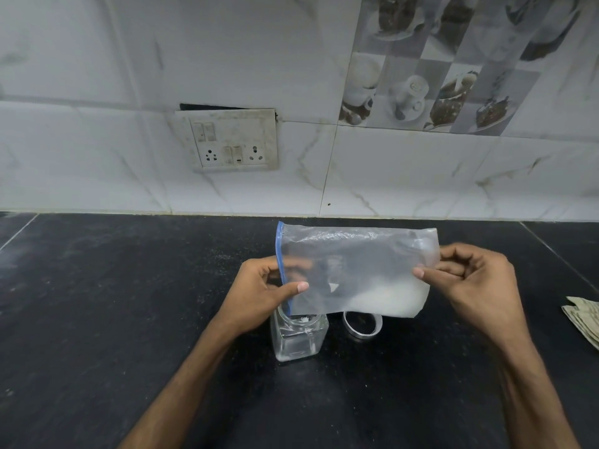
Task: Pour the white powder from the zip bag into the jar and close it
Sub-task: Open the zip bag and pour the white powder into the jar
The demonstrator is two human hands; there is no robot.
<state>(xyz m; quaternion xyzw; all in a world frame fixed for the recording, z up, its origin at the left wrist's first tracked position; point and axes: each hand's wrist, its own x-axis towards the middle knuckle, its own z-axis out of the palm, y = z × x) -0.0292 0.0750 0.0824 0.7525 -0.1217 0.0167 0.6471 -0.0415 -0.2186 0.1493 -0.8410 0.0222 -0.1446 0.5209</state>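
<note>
A clear zip bag point(353, 264) with a blue zip strip is held sideways above the black counter, its zip edge on the left pointing down into the mouth of a square glass jar point(299, 338). White powder point(389, 299) lies in the bag's lower right part. My left hand point(262, 293) pinches the bag at the zip end, just over the jar. My right hand point(476, 280) pinches the bag's closed right edge. A little powder shows at the jar's rim. The jar's round metal lid point(361, 327) lies on the counter right of the jar, partly hidden by the bag.
The black stone counter point(129, 303) runs back to a white tiled wall with a switch and socket plate point(231, 140). Folded paper or cloth point(583, 319) lies at the counter's right edge.
</note>
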